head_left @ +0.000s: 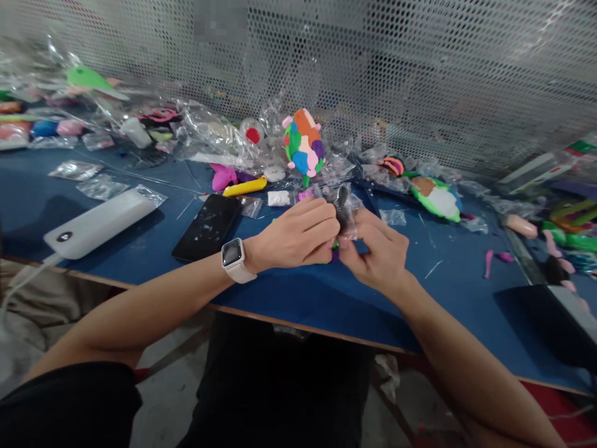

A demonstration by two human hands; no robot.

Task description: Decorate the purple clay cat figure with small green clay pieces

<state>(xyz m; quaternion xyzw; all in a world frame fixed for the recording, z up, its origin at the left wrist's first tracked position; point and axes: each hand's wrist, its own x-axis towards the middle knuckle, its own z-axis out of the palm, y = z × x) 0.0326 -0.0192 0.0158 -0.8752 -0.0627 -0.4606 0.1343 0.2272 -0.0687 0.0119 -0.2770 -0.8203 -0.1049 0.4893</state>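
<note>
Over the blue table, my left hand (305, 233) and my right hand (377, 252) meet at a small clear plastic bag (348, 225) with a black lump (342, 200), perhaps modelling clay, inside. My left fingers are curled against the bag's left side. On its right side, the thumb and fingers of my right hand pinch the plastic. Bits of green and purple show under my hands, mostly hidden by them. Just behind stands a rounded piece covered in multicoloured clay patches (305, 146), upright on a green stem.
Left of my hands lie a black phone (208, 227), a yellow toothed tool (245, 186) and a white power bank (105, 221) with a cable. A patchy clay disc (437, 198) lies right. Plastic wrappers line the perforated metal screen (420, 74). A dark box-like object (545, 317) sits at right.
</note>
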